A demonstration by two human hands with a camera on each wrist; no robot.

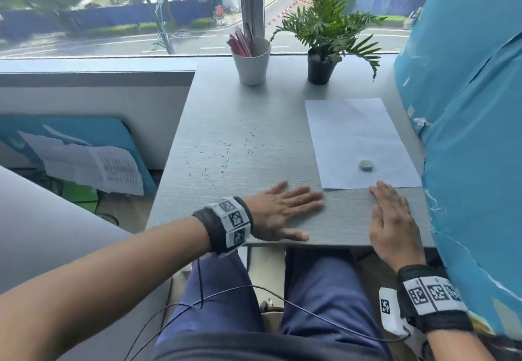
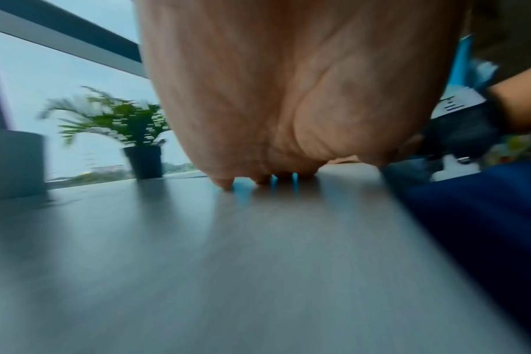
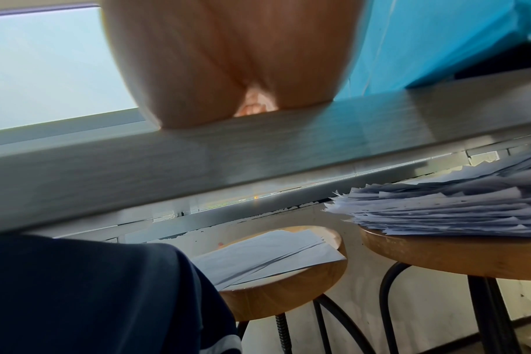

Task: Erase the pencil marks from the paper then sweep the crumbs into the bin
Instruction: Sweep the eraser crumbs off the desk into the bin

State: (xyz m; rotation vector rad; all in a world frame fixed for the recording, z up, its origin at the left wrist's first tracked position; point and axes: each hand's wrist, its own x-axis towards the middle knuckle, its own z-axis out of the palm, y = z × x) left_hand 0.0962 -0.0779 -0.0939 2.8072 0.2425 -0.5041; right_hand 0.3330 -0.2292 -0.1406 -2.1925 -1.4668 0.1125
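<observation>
I see a white cup (image 1: 252, 62) holding pencils (image 1: 241, 41), a black pot (image 1: 320, 69) holding a plant (image 1: 327, 21). Paper (image 1: 358, 141) runs lengthwise away from me, eraser (image 1: 366, 165) on it. Left hand (image 1: 282, 213) and right hand (image 1: 391, 219) lie flat, fingers straight.

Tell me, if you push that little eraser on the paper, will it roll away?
Probably not. The eraser looks flattish with rounded corners and lies flat on the paper, so it would likely slide, not roll. It looks small, so probably light. The loose sheet might slip along the smooth desk with it.
</observation>
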